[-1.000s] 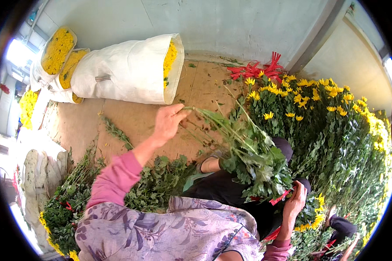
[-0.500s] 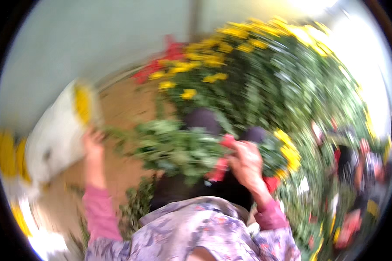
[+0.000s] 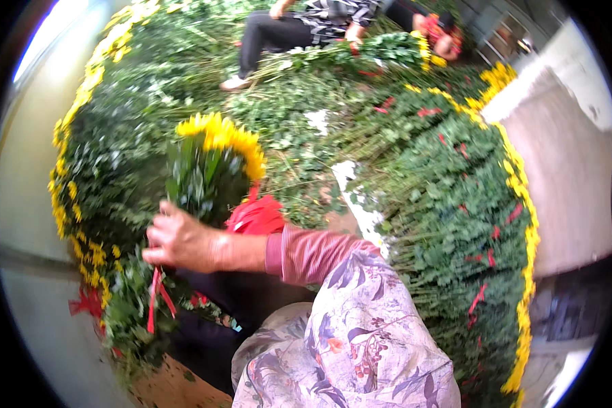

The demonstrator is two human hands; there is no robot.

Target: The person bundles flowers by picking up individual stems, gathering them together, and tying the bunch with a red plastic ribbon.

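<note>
Head view. One hand (image 3: 177, 239) reaches in from the right on a striped pink sleeve (image 3: 313, 251); its grip is pressed together around the stems of a bunch of yellow chrysanthemums (image 3: 214, 160), which stands upright just above the fist, blooms on top. Which hand this is cannot be told with certainty; from the arm's line it reads as the right. The other hand is hidden from view. A red ribbon (image 3: 158, 299) hangs below the fist; whether the fingers pinch it is hard to make out. A red cloth (image 3: 255, 216) lies touching the sleeve, partly covered by it. Banked flower bundles (image 3: 455, 204) surround the person, blurred toward the rim. A seated co-worker (image 3: 299, 27) is cut off by the top edge. Compared with the earlier frame, the view has swung away from the white-wrapped bundles, and the bunch now stands upright rather than lying across the lap.
</note>
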